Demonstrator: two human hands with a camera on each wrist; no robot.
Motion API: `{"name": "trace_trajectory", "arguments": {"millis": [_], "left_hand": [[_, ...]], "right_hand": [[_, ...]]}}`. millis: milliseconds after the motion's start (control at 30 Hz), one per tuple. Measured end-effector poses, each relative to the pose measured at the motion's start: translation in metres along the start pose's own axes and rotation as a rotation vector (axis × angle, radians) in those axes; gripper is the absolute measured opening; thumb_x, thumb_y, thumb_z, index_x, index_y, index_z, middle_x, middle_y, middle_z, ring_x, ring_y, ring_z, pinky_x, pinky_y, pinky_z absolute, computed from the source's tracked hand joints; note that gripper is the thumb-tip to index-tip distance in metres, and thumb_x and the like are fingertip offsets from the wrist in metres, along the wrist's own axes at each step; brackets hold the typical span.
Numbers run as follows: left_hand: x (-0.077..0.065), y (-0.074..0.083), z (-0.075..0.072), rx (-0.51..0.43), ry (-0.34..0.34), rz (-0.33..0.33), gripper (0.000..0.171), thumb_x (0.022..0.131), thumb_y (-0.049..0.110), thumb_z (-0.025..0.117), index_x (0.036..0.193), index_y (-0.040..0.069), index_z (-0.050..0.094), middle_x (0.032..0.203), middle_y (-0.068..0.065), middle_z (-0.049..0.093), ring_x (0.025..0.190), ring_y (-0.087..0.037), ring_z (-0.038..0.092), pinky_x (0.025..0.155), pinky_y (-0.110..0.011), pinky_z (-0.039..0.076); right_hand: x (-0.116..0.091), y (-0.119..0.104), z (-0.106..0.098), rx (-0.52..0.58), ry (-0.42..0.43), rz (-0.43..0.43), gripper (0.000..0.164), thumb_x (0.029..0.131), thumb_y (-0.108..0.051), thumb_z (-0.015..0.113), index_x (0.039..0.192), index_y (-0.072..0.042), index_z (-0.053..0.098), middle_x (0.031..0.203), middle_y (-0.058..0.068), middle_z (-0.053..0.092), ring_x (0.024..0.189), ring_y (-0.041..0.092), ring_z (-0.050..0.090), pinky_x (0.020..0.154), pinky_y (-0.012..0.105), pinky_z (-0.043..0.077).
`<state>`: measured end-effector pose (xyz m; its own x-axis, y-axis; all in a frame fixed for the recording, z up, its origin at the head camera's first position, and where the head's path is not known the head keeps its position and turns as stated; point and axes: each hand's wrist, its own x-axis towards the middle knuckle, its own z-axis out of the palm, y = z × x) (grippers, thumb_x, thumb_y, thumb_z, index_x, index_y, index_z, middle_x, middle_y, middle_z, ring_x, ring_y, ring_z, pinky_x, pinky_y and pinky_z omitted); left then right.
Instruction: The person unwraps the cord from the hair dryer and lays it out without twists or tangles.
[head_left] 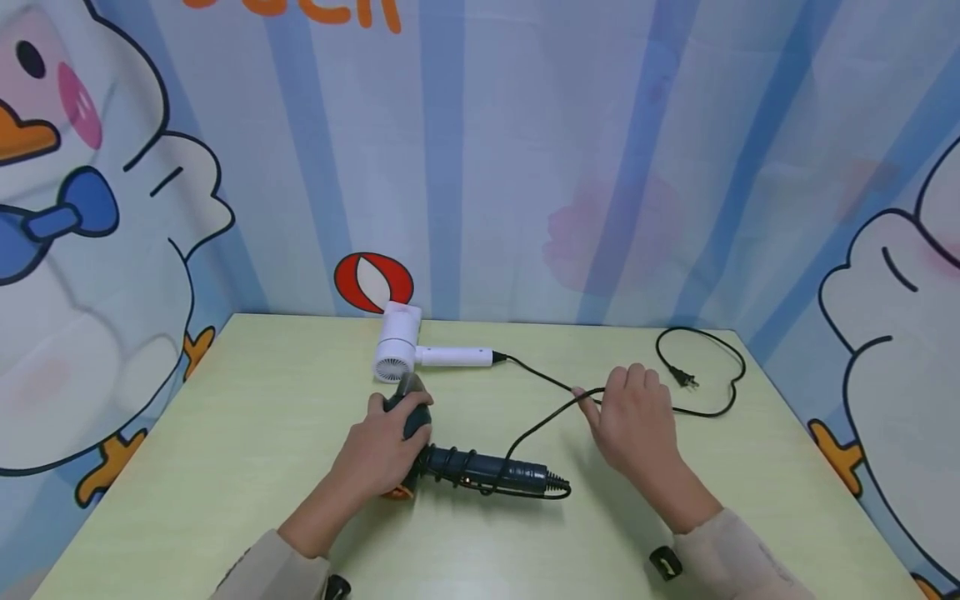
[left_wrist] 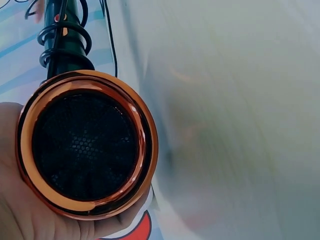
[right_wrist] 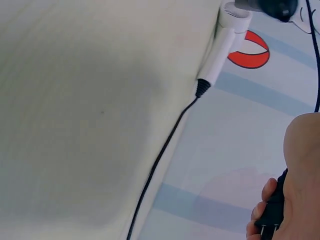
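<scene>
My left hand (head_left: pixel 381 450) grips the barrel of a dark hair dryer (head_left: pixel 513 473) above the near middle of the table. The left wrist view shows its round copper-rimmed rear grille (left_wrist: pixel 85 145), with fingers wrapped around the body. Its handle points right, and part of the black cord (head_left: pixel 538 427) is coiled around it. From the handle a loose length of that cord runs up to my right hand (head_left: pixel 637 425). Those fingers curl around the black two-prong plug (right_wrist: pixel 272 212), whose prongs stick out in the right wrist view.
A white hair dryer (head_left: pixel 453 357) lies at the back of the table (head_left: pixel 247 433), its handle to the right. Its own cord passes behind my right hand and loops to a plug (head_left: pixel 682 377) at the back right. A printed curtain (head_left: pixel 495 167) hangs behind.
</scene>
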<state>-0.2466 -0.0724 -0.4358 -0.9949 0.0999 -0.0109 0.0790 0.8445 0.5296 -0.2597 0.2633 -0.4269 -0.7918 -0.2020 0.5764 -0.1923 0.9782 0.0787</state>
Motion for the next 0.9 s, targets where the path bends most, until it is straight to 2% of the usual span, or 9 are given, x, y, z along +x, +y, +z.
{"name": "trace_trajectory", "arguments": {"millis": [167,400,700,900], "left_hand": [[0.008,-0.003,0.003,0.022,0.019,-0.018,0.040,0.102,0.040,0.056,0.141,0.034,0.052,0.134,-0.027,0.040,0.076,-0.035,0.058,0.056,-0.035,0.047],[0.016,-0.005,0.003,0.041,0.039,-0.019,0.041,0.102,0.039,0.056,0.142,0.031,0.052,0.137,-0.031,0.039,0.079,-0.036,0.058,0.056,-0.036,0.046],[0.020,-0.006,-0.001,0.039,0.038,-0.027,0.043,0.102,0.038,0.056,0.144,0.031,0.050,0.140,-0.032,0.037,0.082,-0.038,0.058,0.057,-0.036,0.047],[0.024,-0.008,-0.003,0.037,0.035,-0.055,0.043,0.102,0.038,0.056,0.144,0.031,0.049,0.140,-0.031,0.036,0.082,-0.039,0.058,0.059,-0.038,0.049]], "right_hand": [[0.007,-0.005,-0.022,-0.008,0.034,-0.009,0.058,0.096,-0.047,0.063,0.071,-0.007,0.029,0.068,0.009,0.028,0.059,0.027,0.031,0.055,0.036,0.026],[0.011,-0.017,-0.047,-0.005,-0.007,0.001,0.058,0.097,-0.051,0.059,0.071,-0.007,0.031,0.069,0.009,0.031,0.061,0.027,0.031,0.057,0.036,0.026],[0.009,-0.021,-0.056,-0.012,-0.037,0.010,0.058,0.098,-0.050,0.059,0.071,-0.006,0.031,0.069,0.009,0.031,0.062,0.026,0.030,0.060,0.035,0.026],[-0.001,-0.020,-0.056,0.018,-0.048,0.019,0.058,0.099,-0.052,0.056,0.071,-0.006,0.034,0.070,0.010,0.033,0.064,0.028,0.033,0.060,0.036,0.027]]}}
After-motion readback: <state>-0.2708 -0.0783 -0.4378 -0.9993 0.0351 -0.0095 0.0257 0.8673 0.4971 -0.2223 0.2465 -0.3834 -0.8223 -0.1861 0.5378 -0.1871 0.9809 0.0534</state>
